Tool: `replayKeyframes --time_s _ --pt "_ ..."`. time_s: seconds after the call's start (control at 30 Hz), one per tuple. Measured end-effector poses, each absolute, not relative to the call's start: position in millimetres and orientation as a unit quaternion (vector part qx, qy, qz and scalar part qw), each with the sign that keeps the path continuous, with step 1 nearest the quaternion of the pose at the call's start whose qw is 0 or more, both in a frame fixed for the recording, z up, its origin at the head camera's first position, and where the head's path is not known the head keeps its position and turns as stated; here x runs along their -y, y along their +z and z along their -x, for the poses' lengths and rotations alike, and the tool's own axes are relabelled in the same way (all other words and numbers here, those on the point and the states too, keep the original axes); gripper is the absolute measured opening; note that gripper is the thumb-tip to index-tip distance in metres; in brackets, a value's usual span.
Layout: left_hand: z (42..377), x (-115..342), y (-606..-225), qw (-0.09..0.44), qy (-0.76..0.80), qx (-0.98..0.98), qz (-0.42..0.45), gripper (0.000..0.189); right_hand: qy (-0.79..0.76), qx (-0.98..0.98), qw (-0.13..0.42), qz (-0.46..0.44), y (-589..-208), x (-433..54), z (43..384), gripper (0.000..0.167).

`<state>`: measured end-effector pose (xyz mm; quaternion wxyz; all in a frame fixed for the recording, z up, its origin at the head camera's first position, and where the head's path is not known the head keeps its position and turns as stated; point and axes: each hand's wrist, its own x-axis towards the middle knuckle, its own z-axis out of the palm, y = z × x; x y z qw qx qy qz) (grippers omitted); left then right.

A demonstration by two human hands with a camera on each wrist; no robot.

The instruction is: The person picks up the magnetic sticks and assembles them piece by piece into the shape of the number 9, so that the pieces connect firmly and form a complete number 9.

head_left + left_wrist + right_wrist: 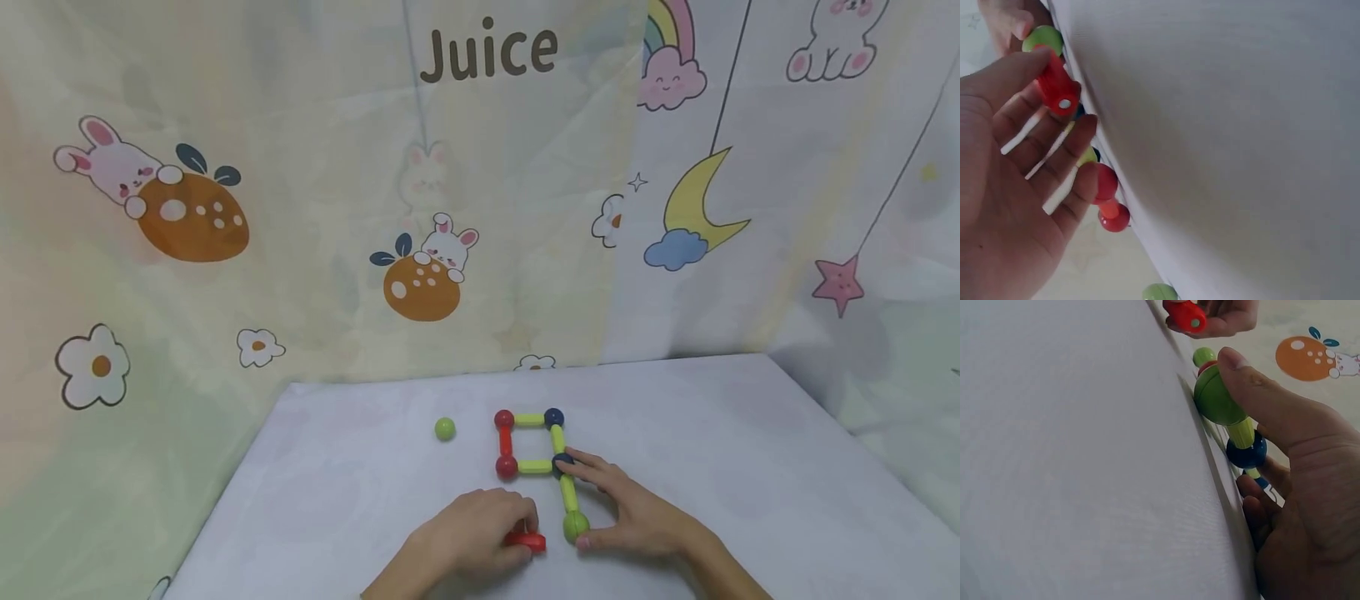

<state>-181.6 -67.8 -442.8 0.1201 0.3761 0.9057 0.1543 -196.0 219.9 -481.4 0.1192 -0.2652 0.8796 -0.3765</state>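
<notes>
My left hand (480,527) pinches a red magnetic rod (534,543) between thumb and fingers, just left of the figure's near end. In the left wrist view a small metal dot shows on the tip of that red rod (1059,94). With my right hand (643,515) I hold the near leg of a ball-and-rod figure: the thumb is at a green ball (576,527), the fingertips at a dark blue ball (559,469). A yellow-green rod (569,495) joins these balls. Beyond lies a square with two red balls, another dark blue ball (554,417), yellow-green rods and one red rod (506,442).
A loose light green ball (445,429) lies left of the square. White cloth covers the table (337,467), and a printed curtain (315,208) hangs behind its far edge.
</notes>
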Motion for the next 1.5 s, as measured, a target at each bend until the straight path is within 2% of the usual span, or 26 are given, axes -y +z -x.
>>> replayKeyframes --time_s 0.2,0.53,0.87,1.27,1.5 --pt "190.2 62.7 -440.3 0.126 0.152 -0.915 -0.351 0.019 -0.377 -0.875 0.114 0.280 -481.2 -218.1 198.3 0.089" --pt "194.3 49.4 -445.4 0.093 0.140 -0.908 -0.383 0.017 -0.386 -0.872 0.124 0.274 -481.1 -223.3 197.1 0.088" --pt "196.0 41.1 -441.4 0.105 0.150 -0.909 -0.374 0.019 -0.394 -0.871 0.118 0.267 -482.9 -221.5 195.1 0.087" --pt "197.1 39.1 -444.6 0.093 0.130 -0.912 -0.379 0.020 -0.389 -0.879 0.112 0.251 -482.8 -219.8 191.5 0.088" --pt "200.6 57.1 -440.5 0.116 0.174 -0.916 -0.344 0.018 -0.403 -0.877 0.115 0.236 -482.4 -213.6 189.5 0.086"
